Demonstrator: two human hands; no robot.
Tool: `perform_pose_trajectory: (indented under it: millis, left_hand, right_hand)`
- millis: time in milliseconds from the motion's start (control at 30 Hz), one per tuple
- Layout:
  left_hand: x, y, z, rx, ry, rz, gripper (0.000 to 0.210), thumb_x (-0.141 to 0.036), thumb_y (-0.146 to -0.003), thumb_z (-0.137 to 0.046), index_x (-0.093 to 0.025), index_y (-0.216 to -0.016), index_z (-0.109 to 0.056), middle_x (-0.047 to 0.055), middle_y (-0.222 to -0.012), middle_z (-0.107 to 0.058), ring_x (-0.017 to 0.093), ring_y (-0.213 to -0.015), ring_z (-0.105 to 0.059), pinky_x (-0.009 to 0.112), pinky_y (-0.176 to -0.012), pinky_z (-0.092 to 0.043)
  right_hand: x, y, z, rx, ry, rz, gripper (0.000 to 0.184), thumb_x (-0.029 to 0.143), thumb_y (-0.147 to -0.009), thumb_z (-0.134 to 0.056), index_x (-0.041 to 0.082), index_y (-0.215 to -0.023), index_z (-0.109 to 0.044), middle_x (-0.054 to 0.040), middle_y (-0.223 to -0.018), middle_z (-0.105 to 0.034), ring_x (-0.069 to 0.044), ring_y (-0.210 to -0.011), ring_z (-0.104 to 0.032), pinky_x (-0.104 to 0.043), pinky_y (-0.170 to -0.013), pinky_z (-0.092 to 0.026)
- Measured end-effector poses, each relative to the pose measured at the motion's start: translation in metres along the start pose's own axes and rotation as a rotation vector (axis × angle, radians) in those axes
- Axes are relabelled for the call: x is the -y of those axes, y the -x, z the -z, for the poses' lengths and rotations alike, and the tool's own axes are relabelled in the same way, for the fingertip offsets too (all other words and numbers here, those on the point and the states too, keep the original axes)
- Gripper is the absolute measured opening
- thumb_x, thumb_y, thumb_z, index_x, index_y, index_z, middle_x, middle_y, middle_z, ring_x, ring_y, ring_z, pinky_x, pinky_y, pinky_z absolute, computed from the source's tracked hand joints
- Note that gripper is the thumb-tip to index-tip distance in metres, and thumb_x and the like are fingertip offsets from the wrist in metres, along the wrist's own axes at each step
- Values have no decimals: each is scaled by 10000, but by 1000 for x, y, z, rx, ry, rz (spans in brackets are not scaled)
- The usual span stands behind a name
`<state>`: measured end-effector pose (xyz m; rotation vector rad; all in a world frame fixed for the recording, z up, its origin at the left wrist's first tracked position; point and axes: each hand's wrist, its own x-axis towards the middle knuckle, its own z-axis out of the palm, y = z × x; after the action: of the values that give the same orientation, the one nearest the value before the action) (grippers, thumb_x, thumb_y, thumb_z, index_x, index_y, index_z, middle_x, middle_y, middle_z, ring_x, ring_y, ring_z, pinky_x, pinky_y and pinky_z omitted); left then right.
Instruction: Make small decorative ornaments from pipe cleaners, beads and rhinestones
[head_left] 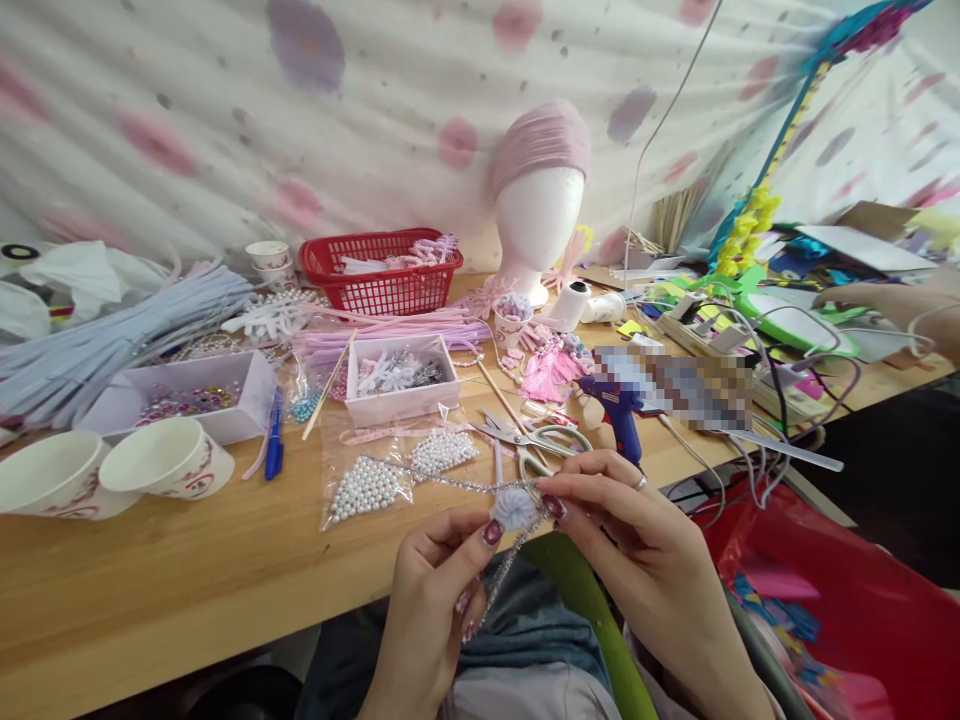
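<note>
Just past the table's front edge, both hands work on one small piece. My left hand (442, 575) is closed in a pinch on a pale lavender flower (514, 508). Silver tinsel pipe cleaner (504, 570) runs from the flower, one length hanging down past the left fingers and another reaching left over the table. My right hand (637, 535) pinches the tinsel at the flower's right side. Behind the fingers lie scissors (536, 437) with pale handles. Clear bags of white pearl beads (367, 488) rest to the left. What the lower left fingers hold is partly hidden.
A blue glue gun (621, 415) stands near the right hand. White boxes (405, 402) of small parts, paper cups (166, 460), a red basket (375, 285) and a white mannequin head (538, 225) fill the table. Cables and another person's hand (885, 300) are at right.
</note>
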<state>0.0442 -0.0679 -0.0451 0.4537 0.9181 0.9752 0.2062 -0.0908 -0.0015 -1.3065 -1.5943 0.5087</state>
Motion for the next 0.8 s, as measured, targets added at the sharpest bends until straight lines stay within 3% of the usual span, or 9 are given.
perform_pose_trajectory:
  millis: [367, 800]
  left_hand:
    - [-1, 1, -2, -20, 32, 3, 391, -400, -476, -947, -131, -672, -742, -117, -400, -362, -8, -309, -249, 103, -284, -207]
    - [1, -3, -2, 48, 96, 29, 335, -344, -546, -930, -123, -715, -744, -109, -434, -383, -10, -351, -226, 94, -303, -207]
  right_hand:
    - [3, -4, -2, 7, -5, 6, 277, 95, -910, -570, 297, -990, -741, -23, -942, -646, -167, -909, -639, -218, -704, -530]
    - [5, -3, -2, 68, -54, -28, 299, 121, -946, -540, 317, -1084, -719, -34, -1013, -619, -165, -980, -610, -209, -763, -524]
